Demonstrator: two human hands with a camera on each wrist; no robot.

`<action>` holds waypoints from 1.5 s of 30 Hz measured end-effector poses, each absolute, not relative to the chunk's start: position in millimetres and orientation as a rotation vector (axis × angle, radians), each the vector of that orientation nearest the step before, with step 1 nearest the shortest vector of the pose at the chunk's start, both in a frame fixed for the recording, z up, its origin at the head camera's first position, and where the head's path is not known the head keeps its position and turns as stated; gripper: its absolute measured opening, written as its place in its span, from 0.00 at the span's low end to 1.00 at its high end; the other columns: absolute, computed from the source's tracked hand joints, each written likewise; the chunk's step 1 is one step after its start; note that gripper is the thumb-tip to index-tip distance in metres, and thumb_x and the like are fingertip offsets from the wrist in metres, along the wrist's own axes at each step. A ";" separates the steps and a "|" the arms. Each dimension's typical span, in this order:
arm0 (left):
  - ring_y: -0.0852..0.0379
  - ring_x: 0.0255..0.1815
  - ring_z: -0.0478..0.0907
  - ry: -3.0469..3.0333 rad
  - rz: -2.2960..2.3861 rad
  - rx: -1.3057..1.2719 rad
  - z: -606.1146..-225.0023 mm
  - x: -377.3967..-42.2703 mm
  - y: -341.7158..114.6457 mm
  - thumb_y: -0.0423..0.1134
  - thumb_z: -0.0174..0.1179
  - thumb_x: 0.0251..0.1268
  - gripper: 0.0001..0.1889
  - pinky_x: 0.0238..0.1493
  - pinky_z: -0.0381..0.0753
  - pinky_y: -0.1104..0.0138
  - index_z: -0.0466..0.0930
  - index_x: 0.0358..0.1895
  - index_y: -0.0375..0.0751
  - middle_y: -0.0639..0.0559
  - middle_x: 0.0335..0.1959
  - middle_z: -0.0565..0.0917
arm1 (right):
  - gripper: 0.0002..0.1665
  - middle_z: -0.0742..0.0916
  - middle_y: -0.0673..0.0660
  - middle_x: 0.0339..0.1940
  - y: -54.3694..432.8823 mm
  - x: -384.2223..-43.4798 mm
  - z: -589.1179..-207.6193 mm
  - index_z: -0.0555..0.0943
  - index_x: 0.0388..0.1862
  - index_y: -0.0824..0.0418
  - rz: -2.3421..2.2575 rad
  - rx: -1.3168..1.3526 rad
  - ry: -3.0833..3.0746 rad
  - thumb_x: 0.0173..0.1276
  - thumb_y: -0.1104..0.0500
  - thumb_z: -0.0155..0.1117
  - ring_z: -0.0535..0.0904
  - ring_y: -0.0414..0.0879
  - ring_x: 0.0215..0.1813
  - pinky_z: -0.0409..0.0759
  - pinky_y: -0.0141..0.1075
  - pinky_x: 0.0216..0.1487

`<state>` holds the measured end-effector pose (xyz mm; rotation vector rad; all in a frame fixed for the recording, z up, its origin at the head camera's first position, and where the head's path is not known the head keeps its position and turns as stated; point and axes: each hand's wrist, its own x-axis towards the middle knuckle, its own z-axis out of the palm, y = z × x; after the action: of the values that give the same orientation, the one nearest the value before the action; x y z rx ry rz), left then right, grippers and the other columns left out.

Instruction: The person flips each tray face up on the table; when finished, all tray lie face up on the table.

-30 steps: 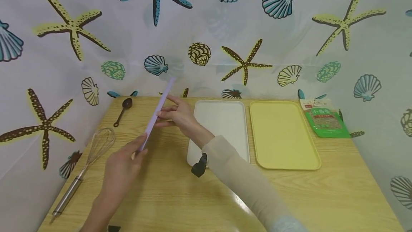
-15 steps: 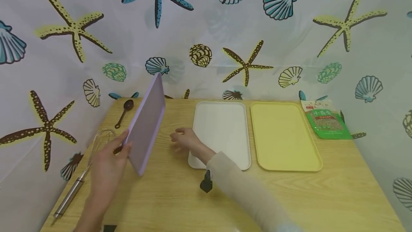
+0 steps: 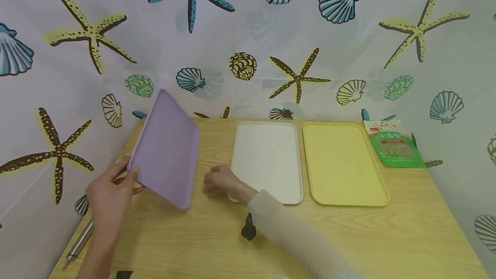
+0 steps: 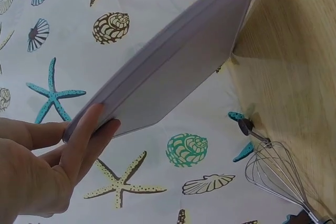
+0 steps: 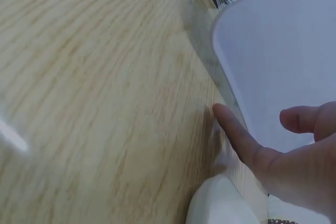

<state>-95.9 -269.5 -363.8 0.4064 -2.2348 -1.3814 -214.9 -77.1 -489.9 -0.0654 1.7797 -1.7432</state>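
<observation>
A purple tray (image 3: pixel 166 150) stands tilted above the table's left side, its inner face turned to the head view. My left hand (image 3: pixel 110 195) pinches its near left corner between thumb and fingers. In the left wrist view the underside of the purple tray (image 4: pixel 173 77) shows, with fingers (image 4: pixel 86 135) beneath its rim. Low over the table, my right hand (image 3: pixel 222 182) is apart from the purple tray, its fingers loosely bent, beside the left edge of a white tray (image 3: pixel 267 158). The right wrist view shows an extended index finger (image 5: pixel 236 132) and nothing held.
Right of the white tray lies a yellow tray (image 3: pixel 345 162), then a green-and-white packet (image 3: pixel 395 145) at the back right. A whisk (image 4: pixel 275 169) and a dark spoon (image 4: pixel 245 126) lie along the left edge. A patterned curtain (image 3: pixel 248 29) surrounds the table.
My right hand has let go of the purple tray and come down toward the table. My left hand has moved left, swinging the tray from edge-on to show its inner face.
</observation>
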 end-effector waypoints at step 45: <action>0.65 0.42 0.81 -2.641 -2.014 0.291 -420.4 -124.3 -362.2 0.29 0.43 0.76 0.27 0.47 0.83 0.57 0.49 0.73 0.27 0.26 0.61 0.68 | 0.37 0.87 0.68 0.37 -43.2 -254.7 -485.7 0.68 0.70 0.64 -1.907 -0.039 1.802 0.61 0.74 0.63 0.86 0.58 0.35 0.86 0.44 0.30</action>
<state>-124.3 -362.2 -420.4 0.2907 -2.6405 -2.0137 -254.7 -43.2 -485.7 -0.0388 1.8015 -1.9073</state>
